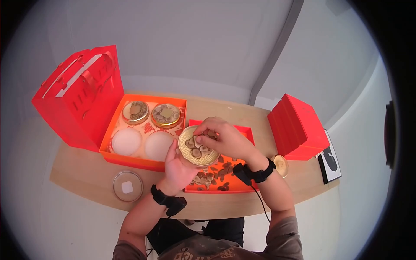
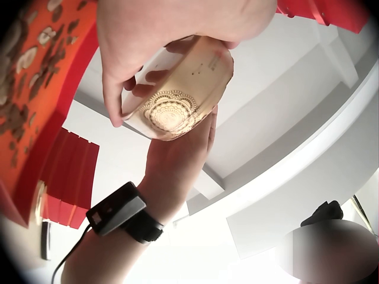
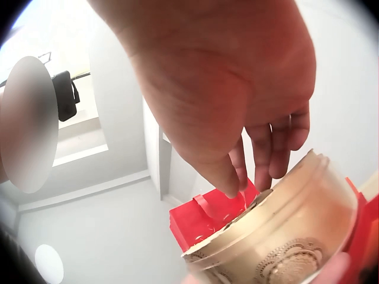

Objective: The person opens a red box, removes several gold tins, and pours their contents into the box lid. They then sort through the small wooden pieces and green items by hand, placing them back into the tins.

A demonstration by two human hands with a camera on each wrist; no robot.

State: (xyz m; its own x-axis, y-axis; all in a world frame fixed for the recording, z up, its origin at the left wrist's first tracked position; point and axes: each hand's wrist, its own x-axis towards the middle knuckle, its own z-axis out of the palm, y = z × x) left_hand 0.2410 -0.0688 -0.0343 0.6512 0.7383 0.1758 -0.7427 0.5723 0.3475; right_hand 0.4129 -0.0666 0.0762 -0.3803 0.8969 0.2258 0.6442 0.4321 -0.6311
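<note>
My left hand (image 1: 178, 171) holds a round, shallow tub with its thumb at the rim and its fingers underneath. The tub (image 1: 187, 152) has a gold patterned lining; the wrist views show an embossed medallion (image 2: 172, 112) on its clear side. Thin, pale, dark-edged dried slices (image 1: 197, 152) lie inside it. Above the opening is my right hand (image 1: 232, 141), thumb and fingers bent down among the slices. In the right wrist view its thumb (image 3: 228, 177) and forefinger tips come close together at the rim; I cannot tell whether they pinch a slice.
A red tray (image 1: 242, 187) of loose dried slices lies below my hands. To the left stand an orange gift box (image 1: 130, 164) with two filled tubs, a red gift bag (image 1: 89, 106) and a round clear lid (image 1: 128, 186). Right are a red box (image 1: 299, 128) and a gold dish (image 1: 281, 165).
</note>
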